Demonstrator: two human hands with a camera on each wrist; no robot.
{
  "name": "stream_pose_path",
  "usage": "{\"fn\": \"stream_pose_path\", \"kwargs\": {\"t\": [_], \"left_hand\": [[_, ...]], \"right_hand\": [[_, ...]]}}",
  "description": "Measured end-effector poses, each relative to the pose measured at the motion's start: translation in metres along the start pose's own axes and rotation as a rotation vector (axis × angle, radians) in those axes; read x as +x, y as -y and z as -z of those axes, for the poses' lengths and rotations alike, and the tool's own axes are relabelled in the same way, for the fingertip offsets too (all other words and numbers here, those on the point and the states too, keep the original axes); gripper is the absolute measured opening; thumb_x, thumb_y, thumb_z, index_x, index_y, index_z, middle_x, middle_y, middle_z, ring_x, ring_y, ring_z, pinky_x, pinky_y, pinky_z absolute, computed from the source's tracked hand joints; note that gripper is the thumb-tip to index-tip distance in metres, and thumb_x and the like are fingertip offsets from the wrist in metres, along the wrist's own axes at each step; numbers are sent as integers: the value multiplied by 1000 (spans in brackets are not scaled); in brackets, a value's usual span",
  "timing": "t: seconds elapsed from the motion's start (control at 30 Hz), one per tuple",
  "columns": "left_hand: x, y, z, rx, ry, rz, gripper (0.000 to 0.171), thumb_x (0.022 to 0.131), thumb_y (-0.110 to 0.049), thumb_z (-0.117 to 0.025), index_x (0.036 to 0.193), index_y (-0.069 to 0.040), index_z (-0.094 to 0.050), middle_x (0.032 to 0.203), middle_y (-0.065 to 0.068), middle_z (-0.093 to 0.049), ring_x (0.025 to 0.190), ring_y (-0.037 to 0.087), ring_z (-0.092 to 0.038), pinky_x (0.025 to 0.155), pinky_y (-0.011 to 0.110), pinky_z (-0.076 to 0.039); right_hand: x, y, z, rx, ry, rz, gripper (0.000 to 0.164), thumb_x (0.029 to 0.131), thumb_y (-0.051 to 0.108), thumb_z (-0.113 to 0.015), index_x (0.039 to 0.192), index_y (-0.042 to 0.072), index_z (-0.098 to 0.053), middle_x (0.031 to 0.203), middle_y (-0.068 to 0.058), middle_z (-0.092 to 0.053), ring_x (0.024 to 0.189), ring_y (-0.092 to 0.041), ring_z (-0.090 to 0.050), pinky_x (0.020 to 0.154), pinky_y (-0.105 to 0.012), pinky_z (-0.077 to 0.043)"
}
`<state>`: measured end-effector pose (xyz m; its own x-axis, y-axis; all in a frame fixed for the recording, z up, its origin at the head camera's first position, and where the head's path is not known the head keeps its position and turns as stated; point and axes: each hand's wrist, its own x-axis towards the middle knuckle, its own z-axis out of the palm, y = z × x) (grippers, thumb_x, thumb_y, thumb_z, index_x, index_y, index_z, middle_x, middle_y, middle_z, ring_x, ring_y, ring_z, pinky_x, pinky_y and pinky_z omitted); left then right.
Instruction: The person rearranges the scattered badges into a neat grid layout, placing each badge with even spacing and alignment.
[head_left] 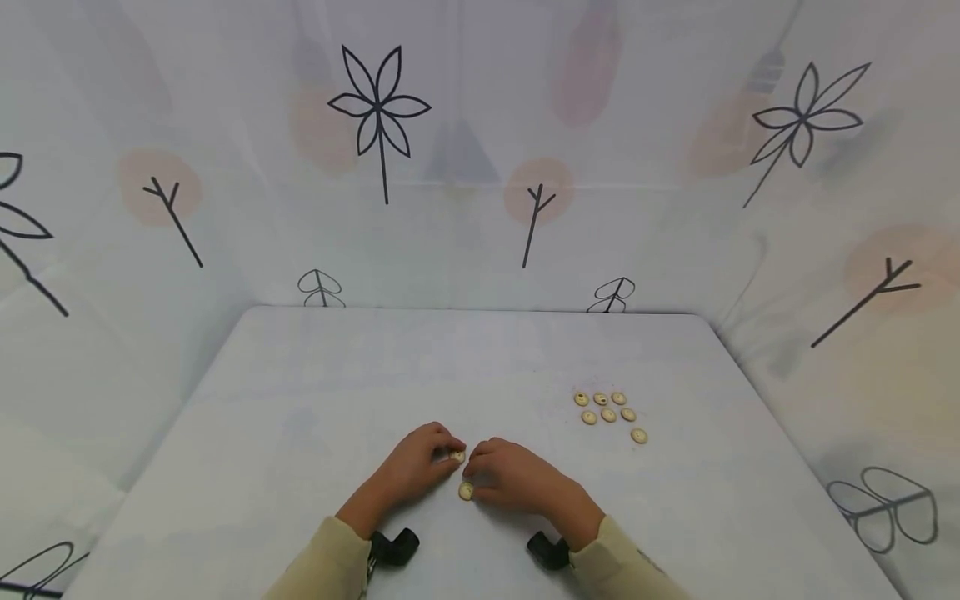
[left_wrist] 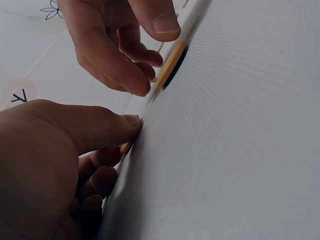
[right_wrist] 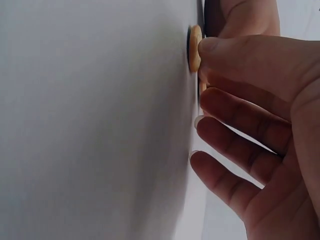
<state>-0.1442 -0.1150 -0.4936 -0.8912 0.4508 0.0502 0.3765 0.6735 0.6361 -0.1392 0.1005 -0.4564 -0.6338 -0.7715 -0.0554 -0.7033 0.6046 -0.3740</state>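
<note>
My left hand [head_left: 417, 458] pinches a small round wooden disc [head_left: 457, 456] between thumb and fingers at the tabletop. In the left wrist view that disc [left_wrist: 125, 148] shows under the thumb, partly hidden by the hand. Close beside it, my right hand [head_left: 517, 477] has its thumb and loosely bent fingers at a second wooden disc [head_left: 466, 491]. This second disc [left_wrist: 172, 65] lies on the table, just past those fingertips. From the right wrist, the thumb tip overlaps a disc [right_wrist: 194, 49], while the other fingers spread loosely.
Toward the right of the white table [head_left: 300, 375] lie several similar discs in two rows [head_left: 608, 415], with a single disc [head_left: 639, 436] in front of them. White curtains [head_left: 465, 233] with plant drawings surround the table at the back and sides.
</note>
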Motion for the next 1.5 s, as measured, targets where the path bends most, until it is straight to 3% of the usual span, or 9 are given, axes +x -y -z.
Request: {"fn": "stream_pose_path", "kwargs": {"t": [0.3, 0.73, 1.5], "left_hand": [[2, -1, 2, 21, -10, -1, 21, 93, -26, -65, 112, -20, -71, 106, -7, -61, 98, 12, -58, 85, 33, -48], [0, -1, 0, 11, -3, 10, 21, 93, -27, -64, 112, -20, -71, 107, -7, -61, 100, 12, -58, 86, 33, -48], [1, -3, -2, -20, -8, 32, 18, 91, -26, -66, 107, -23, -73, 101, -11, -59, 92, 7, -55, 82, 31, -47]], "right_hand": [[6, 5, -2, -32, -17, 84, 18, 89, 25, -69, 105, 19, -73, 104, 7, -66, 97, -6, -58, 87, -23, -48], [5, 8, -5, -51, 5, 83, 15, 90, 22, -68, 104, 22, -73, 102, 10, -66, 96, -3, -59, 87, -21, -47], [-14, -9, 12, -42, -20, -41, 18, 88, 15, -68, 106, 17, -73, 101, 7, -64, 90, -5, -60, 83, -25, -51]]}}
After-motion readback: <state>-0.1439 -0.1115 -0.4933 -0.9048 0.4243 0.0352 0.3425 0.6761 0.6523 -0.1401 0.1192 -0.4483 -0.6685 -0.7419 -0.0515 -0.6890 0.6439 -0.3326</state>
